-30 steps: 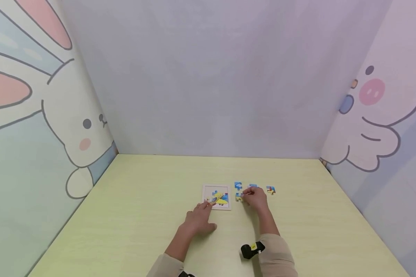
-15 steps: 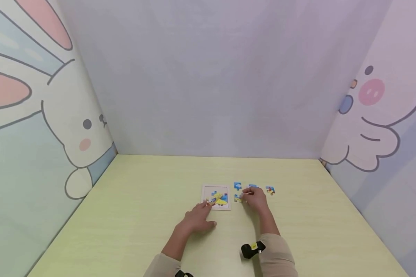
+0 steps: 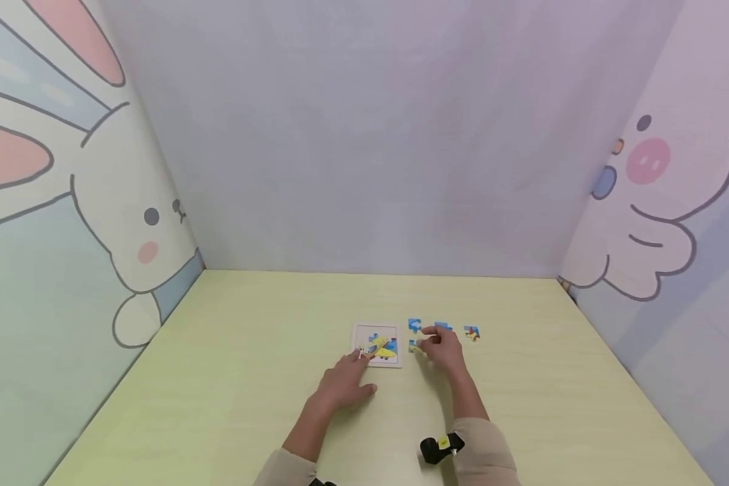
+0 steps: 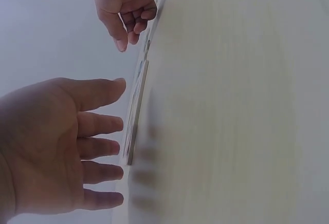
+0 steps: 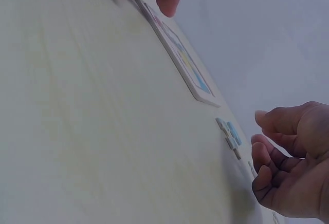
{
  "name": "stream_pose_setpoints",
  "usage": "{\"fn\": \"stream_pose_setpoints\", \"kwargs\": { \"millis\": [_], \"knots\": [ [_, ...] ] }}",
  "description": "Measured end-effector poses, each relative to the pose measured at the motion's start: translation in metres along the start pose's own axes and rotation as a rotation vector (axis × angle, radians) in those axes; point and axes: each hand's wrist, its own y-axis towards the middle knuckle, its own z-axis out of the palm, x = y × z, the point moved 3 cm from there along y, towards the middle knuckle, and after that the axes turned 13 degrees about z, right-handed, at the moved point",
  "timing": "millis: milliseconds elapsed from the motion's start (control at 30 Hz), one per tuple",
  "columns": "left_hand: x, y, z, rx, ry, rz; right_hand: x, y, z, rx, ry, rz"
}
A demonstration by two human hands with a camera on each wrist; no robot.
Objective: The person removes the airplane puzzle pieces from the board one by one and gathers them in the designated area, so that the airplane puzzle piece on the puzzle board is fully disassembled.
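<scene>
A square puzzle tray [image 3: 354,334] with a pale rim lies on the table, partly filled with joined blue and yellow puzzle pieces [image 3: 389,351]. My left hand [image 3: 343,383] reaches over its near left corner, and its fingers look straight in the left wrist view. Right of the tray, a blue and yellow puzzle piece [image 3: 412,346] lies just left of my right hand [image 3: 443,351]. That hand's fingers are loosely curled with nothing between them; in the right wrist view a gap separates thumb and fingers from the nearest pieces [image 5: 230,134].
Behind the right hand lie a blue piece [image 3: 414,325], another blue piece [image 3: 442,326] partly covered by the hand, and a red, yellow and blue piece [image 3: 472,332] farther right. A grey back wall [image 3: 376,169] and printed side walls enclose the pale table [image 3: 249,351].
The nearest blue and yellow piece has shifted slightly left toward the tray, and the right fingertips now stand off it a little. The left hand stays at the tray corner.
</scene>
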Motion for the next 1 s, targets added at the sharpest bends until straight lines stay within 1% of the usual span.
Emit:
{"fn": "stream_pose_setpoints", "kwargs": {
  "millis": [100,233,367,467,500,533,600,733,767,1000],
  "knots": [
    [-0.005,0.001,0.002,-0.017,0.037,-0.001,0.003,-0.004,0.004,0.006,0.037,-0.035],
    [-0.011,0.003,0.005,-0.047,0.075,-0.021,0.008,-0.008,0.011,0.028,0.096,-0.081],
    [-0.017,0.007,0.007,-0.069,0.096,-0.037,0.012,-0.008,0.017,0.028,0.169,-0.100],
    [-0.022,0.010,0.010,-0.077,0.110,-0.034,0.015,-0.008,0.022,0.029,0.216,-0.112],
    [-0.024,0.011,0.010,-0.079,0.113,-0.031,0.017,-0.009,0.023,0.032,0.226,-0.118],
    [-0.025,0.011,0.011,-0.083,0.114,-0.027,0.022,-0.014,0.023,0.040,0.232,-0.120],
    [-0.027,0.012,0.013,-0.081,0.123,-0.027,0.025,-0.014,0.027,0.050,0.240,-0.112],
    [-0.028,0.013,0.016,-0.058,0.129,-0.049,0.030,-0.013,0.037,0.090,0.216,-0.104],
    [-0.027,0.013,0.017,-0.048,0.128,-0.054,0.027,-0.008,0.042,0.096,0.203,-0.108],
    [-0.024,0.014,0.016,0.005,0.148,-0.036,0.031,-0.003,0.057,0.166,0.096,-0.180]
  ]
}}
